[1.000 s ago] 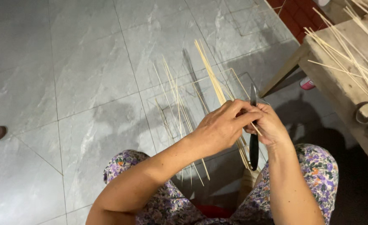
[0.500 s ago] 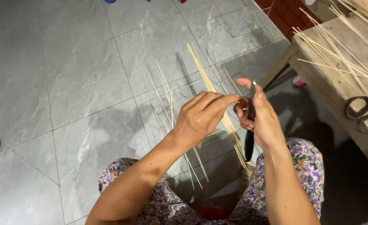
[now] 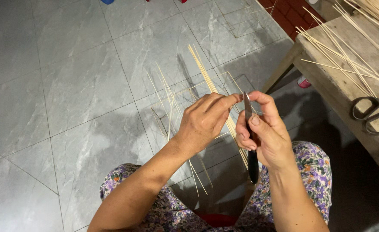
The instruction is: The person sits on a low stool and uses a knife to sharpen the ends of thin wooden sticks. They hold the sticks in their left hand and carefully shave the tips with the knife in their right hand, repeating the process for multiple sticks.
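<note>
Nearest the camera, the person's knees in purple flowered trousers (image 3: 314,172) frame the lower edge of the head view, with both bare forearms reaching forward above them.

The right hand (image 3: 264,133) is closed around a knife (image 3: 250,141). The dark handle projects downward out of the fist toward the knees; the narrow blade points up, with the thumb laid along it and the index finger curled over the tip.

The left hand (image 3: 204,120) is partly closed, fingers bent and drawn together. Its index finger and thumb extend to the right and meet the upper end of the knife blade, just beside the right index finger. What is pinched there is too thin to make out.

A bundle of pale bamboo strips (image 3: 211,88) runs diagonally from behind the two hands up and to the left. Its lower end emerges below the right hand. Which hand carries it cannot be determined.

Beyond the hands, loose thin splints (image 3: 168,101) lie scattered on the grey tiled floor (image 3: 69,86).

At right, a wooden bench (image 3: 348,92) carries further long splints (image 3: 344,56), fanned across its top, and a pair of dark scissors (image 3: 374,114) near its front edge, well apart from both hands.
</note>
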